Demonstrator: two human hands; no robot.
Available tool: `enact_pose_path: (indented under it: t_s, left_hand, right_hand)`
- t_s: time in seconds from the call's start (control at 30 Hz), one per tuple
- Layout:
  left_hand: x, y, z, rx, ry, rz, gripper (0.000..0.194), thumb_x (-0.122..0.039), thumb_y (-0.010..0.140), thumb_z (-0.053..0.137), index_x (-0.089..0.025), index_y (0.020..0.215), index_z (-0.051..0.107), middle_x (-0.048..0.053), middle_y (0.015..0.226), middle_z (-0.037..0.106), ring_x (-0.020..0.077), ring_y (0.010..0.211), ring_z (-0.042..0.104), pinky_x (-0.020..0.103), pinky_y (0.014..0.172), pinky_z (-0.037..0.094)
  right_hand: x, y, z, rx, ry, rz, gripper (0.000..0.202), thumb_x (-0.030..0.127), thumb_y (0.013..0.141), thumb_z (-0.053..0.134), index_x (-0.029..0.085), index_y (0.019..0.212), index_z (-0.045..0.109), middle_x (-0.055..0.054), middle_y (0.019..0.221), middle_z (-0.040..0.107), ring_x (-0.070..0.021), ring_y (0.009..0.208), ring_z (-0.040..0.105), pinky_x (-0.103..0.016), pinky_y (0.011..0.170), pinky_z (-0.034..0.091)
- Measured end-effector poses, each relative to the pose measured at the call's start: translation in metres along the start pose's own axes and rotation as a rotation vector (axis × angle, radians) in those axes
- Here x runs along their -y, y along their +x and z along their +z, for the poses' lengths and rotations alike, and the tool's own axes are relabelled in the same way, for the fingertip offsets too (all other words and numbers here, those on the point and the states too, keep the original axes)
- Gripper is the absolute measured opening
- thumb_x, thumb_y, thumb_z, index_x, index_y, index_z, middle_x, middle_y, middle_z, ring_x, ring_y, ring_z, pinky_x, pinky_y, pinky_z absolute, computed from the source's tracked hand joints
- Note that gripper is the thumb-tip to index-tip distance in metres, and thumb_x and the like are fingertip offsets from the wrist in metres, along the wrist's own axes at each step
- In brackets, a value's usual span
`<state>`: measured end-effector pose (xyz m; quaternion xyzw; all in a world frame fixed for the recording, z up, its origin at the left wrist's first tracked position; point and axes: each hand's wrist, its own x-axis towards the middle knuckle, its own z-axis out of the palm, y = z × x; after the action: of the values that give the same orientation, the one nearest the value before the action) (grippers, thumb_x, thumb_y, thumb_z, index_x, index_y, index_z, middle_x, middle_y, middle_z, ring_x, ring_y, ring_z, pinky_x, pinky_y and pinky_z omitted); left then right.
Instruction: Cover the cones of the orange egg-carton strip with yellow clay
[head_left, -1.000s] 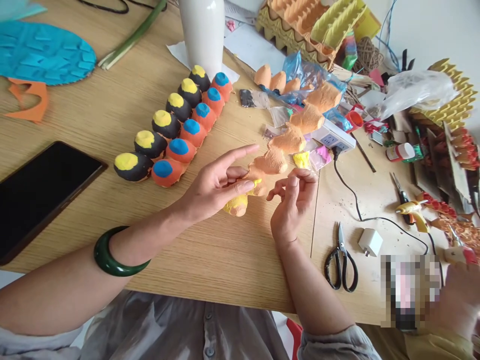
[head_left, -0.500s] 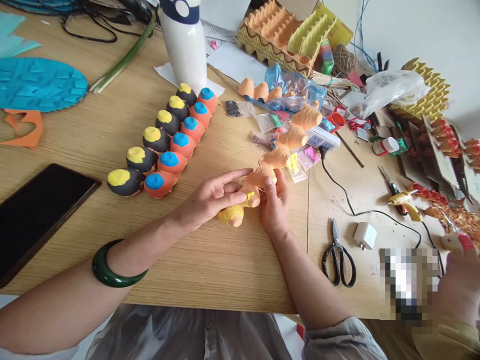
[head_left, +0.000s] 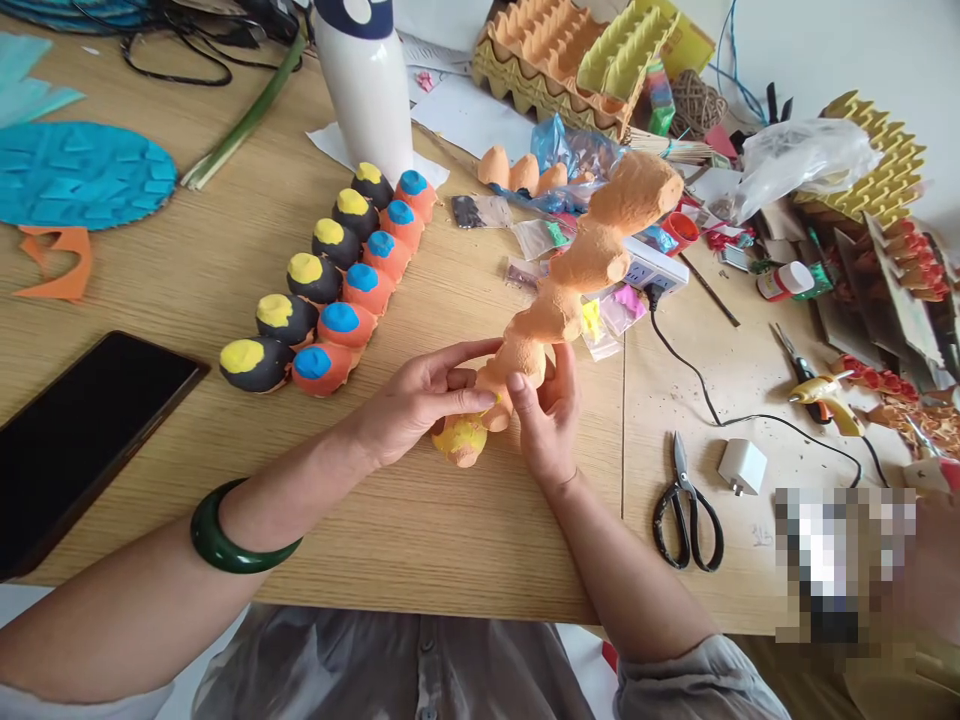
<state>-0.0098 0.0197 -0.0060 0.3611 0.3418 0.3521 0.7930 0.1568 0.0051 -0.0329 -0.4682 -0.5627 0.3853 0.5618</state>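
Between my hands is an orange egg-carton strip (head_left: pixel 561 314), a row of bumpy cups tilted with its far end raised. Yellow clay (head_left: pixel 463 434) covers much of the cup at its near end. My left hand (head_left: pixel 431 400) grips the strip near that end, the thumb pressing on a bit of yellow clay. My right hand (head_left: pixel 551 415) is closed around the strip's lower middle, thumb on top. To the left stand two painted rows of cups: a black row (head_left: pixel 313 278) topped with yellow clay and an orange-red row (head_left: pixel 365 285) topped with blue.
A phone (head_left: pixel 86 435) lies at left, below a blue oval piece (head_left: pixel 90 175). A white bottle (head_left: pixel 367 100) stands behind the painted rows. On the right are scissors (head_left: pixel 686 510), a white charger (head_left: pixel 742 467), a glue gun (head_left: pixel 829 398) and a power strip (head_left: pixel 652 265). A co-worker's blurred arm shows at lower right.
The far end of the orange strip has risen towards me, so it looks larger. Both hands keep their hold, with my left thumb still at the yellow clay. The view has shifted slightly.
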Motion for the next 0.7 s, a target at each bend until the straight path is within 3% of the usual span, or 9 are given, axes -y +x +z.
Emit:
enact_pose_path:
  t_s: [0.23, 0.47, 0.7]
  left_hand:
    - [-0.003, 0.0, 0.0008, -0.026, -0.029, -0.101, 0.066, -0.025, 0.076, 0.085, -0.032, 0.139, 0.069, 0.001, 0.08, 0.072, 0.0186, 0.075, 0.067, 0.026, 0.062, 0.048]
    - [-0.0025, 0.0021, 0.001, 0.015, -0.03, -0.107, 0.031, -0.026, 0.082, 0.072, -0.023, 0.112, 0.079, 0.005, 0.092, 0.072, 0.0176, 0.078, 0.062, 0.026, 0.063, 0.048]
    - [0.0004, 0.0031, -0.0002, 0.073, -0.078, -0.137, 0.021, -0.034, 0.088, 0.07, -0.024, 0.104, 0.08, 0.007, 0.098, 0.074, 0.0208, 0.087, 0.064, 0.028, 0.07, 0.051]
  right_hand:
    - [0.0053, -0.0024, 0.0021, -0.008, 0.014, -0.041, 0.062, 0.066, 0.094, 0.063, 0.028, 0.141, 0.048, -0.009, 0.106, 0.073, -0.0232, 0.088, 0.073, -0.039, 0.073, 0.064]
    - [0.0038, -0.0005, 0.0014, -0.036, 0.04, -0.013, 0.059, 0.065, 0.092, 0.068, 0.029, 0.133, 0.045, -0.004, 0.095, 0.072, -0.0198, 0.08, 0.07, -0.036, 0.07, 0.061]
    - [0.0012, -0.0007, 0.0003, -0.027, 0.026, -0.037, 0.059, 0.064, 0.094, 0.065, 0.029, 0.135, 0.042, -0.005, 0.102, 0.074, -0.0203, 0.086, 0.073, -0.037, 0.075, 0.062]
